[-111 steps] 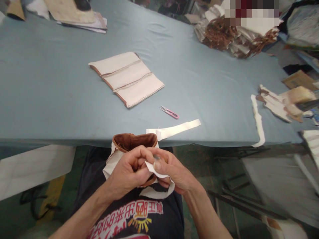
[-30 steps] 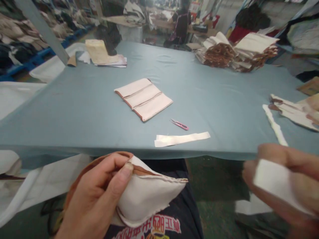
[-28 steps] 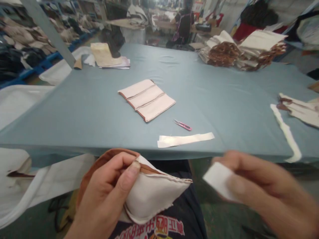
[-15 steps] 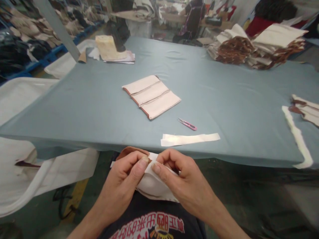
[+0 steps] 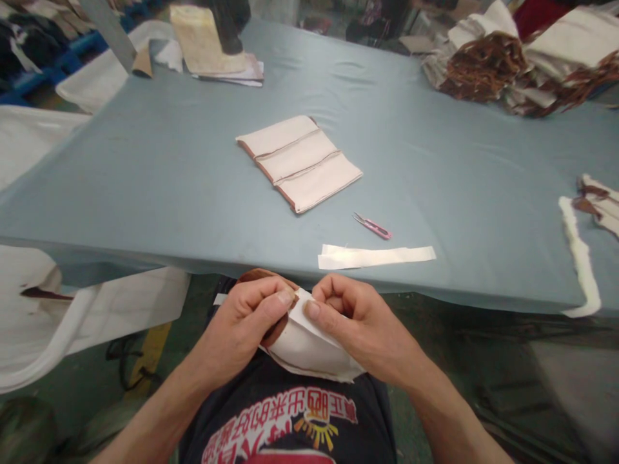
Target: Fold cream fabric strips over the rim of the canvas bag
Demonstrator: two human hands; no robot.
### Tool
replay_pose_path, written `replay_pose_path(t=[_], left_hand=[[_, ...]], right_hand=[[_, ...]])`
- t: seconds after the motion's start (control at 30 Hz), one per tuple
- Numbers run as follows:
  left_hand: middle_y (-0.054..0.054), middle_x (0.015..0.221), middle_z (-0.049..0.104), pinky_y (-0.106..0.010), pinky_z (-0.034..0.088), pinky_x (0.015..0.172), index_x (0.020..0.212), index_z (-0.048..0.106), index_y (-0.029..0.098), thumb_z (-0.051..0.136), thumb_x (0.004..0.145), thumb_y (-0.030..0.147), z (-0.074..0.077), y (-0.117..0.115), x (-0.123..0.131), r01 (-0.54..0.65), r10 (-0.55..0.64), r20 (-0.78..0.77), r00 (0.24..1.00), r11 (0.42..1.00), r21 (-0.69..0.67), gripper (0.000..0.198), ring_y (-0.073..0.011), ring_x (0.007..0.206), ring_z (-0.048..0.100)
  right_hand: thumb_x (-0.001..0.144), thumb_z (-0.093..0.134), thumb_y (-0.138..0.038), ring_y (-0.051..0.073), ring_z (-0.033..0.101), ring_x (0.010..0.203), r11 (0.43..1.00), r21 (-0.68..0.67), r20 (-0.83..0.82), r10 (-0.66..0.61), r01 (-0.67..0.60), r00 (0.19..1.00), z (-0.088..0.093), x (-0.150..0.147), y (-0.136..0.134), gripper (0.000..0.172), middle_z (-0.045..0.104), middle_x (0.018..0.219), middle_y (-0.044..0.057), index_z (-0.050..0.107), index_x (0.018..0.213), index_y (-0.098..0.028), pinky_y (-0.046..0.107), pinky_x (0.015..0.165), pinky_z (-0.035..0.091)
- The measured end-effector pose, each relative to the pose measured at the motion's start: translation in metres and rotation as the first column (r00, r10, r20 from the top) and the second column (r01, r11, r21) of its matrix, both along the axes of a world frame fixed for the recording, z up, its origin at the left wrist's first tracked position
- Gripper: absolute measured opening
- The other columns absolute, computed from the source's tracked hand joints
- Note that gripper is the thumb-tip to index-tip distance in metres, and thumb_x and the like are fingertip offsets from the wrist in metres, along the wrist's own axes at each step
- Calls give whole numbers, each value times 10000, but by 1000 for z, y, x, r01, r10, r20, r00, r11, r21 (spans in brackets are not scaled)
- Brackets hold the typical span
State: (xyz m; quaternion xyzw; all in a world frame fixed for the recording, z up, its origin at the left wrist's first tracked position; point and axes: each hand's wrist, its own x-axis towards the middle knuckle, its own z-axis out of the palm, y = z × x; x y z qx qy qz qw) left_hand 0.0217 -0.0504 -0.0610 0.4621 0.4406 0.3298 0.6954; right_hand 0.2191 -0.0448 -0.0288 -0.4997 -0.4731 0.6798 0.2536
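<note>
A cream fabric piece (image 5: pixel 309 348) with brown parts hangs between my hands, just off the table's front edge. My left hand (image 5: pixel 261 309) pinches its upper left edge beside the brown part. My right hand (image 5: pixel 345 316) grips the same piece by a white strip at its top, a short way to the right. Beyond them on the table lie a pale strip (image 5: pixel 377 257), pink-handled thread snips (image 5: pixel 373 227) and a flat cream panel (image 5: pixel 300 162) with brown edging and two seams across it.
Stacked cream and brown pieces (image 5: pixel 488 61) fill the table's back right. A yellowish block (image 5: pixel 206 42) on papers stands at the back left. White bins (image 5: pixel 72 335) adjoin the left side. A white strip (image 5: pixel 580 258) lies at the right.
The view has tilted down, so the table things sit higher. The fabric between my hands has spread wider, its lower right corner now further out, and my fingertips are slightly further apart.
</note>
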Motion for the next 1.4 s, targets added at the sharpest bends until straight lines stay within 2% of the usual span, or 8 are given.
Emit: replay_pose_path(t=[0.1,0.27,0.5,0.7,0.83,1.03,1.2,1.4], left_hand=[[63,603,395,-234,210,472,747,588,168,563,993,533,4,2,0,21,-21,-21,1000,1000,22,441,-85,528,279],[70,574,365,-229,208,454,664,504,185,531,1001,483,11,4,2,56,-53,-47,997,997,61,450,-79,504,280],[64,577,379,-224,236,461,626,457,190,515,1001,426,13,4,4,60,-54,-61,997,994,95,447,-76,505,305],[63,574,371,-228,222,457,645,483,189,535,990,476,10,1,4,44,-40,-60,997,996,76,452,-82,505,293],[67,567,357,-229,213,455,679,522,184,544,988,474,6,-1,4,35,-31,-60,998,997,66,425,-85,505,278],[74,558,357,-232,198,458,747,584,174,553,995,508,0,-3,4,48,-47,-44,998,999,17,417,-83,501,250],[73,564,362,-236,204,469,738,556,179,541,1014,521,-4,-5,1,64,-62,-55,997,997,32,439,-84,507,256],[39,660,454,-243,289,529,759,560,178,490,1045,511,-10,-7,-3,60,-58,-49,997,997,45,444,-103,586,356]], right_hand=[[892,742,-412,79,353,519,1000,17,46,6,-7,999,0,0,1,301,452,604,-80,548,792,-204,193,445,252],[888,742,-436,84,359,527,998,42,120,39,-44,992,3,4,0,318,471,613,-68,557,779,-202,206,452,247],[880,703,-370,98,406,544,976,193,333,31,-101,942,11,4,3,255,507,615,-44,584,729,-202,220,475,272],[899,724,-434,88,382,548,994,85,151,54,-68,987,-1,5,2,309,489,630,-61,563,779,-199,206,469,266],[902,725,-465,80,370,533,998,32,100,50,-53,994,-11,4,-1,336,483,631,-67,553,796,-196,199,459,260],[836,784,-535,78,342,531,996,12,72,85,-86,994,-11,6,4,422,432,598,-81,550,756,-193,204,458,228],[822,813,-538,79,357,543,993,40,64,105,-108,992,-12,7,9,439,449,596,-78,558,742,-188,203,469,241],[833,818,-501,75,361,543,994,44,19,97,-98,995,-18,8,7,415,459,607,-81,559,753,-187,201,474,251]])
